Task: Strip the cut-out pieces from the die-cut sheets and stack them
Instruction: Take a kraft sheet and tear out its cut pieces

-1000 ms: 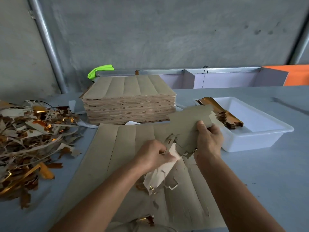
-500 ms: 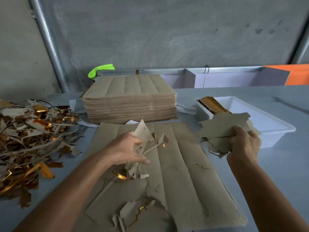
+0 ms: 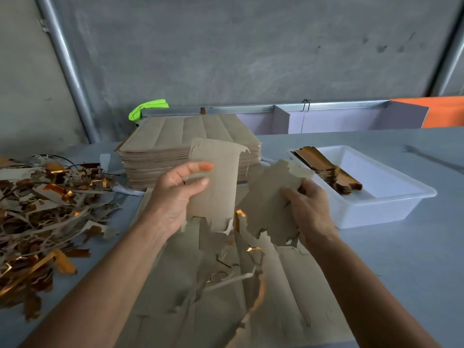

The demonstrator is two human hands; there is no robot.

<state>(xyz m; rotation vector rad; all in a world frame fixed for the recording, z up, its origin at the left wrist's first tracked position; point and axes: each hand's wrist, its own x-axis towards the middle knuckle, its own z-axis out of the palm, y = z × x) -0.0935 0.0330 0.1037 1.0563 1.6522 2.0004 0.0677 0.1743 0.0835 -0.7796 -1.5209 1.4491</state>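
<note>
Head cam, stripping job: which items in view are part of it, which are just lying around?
In the job:
left hand holding a cut piece
right hand holding more pieces
sheet being stripped
sheet stack
white tray of finished pieces
scrap pile

Lying about:
green object
orange panel

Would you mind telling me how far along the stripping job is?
Done: a few stripped pieces lie in the white tray, scrap pile alongside. In hand: left hand and right hand each hold a piece. Left: the tall sheet stack.
</note>
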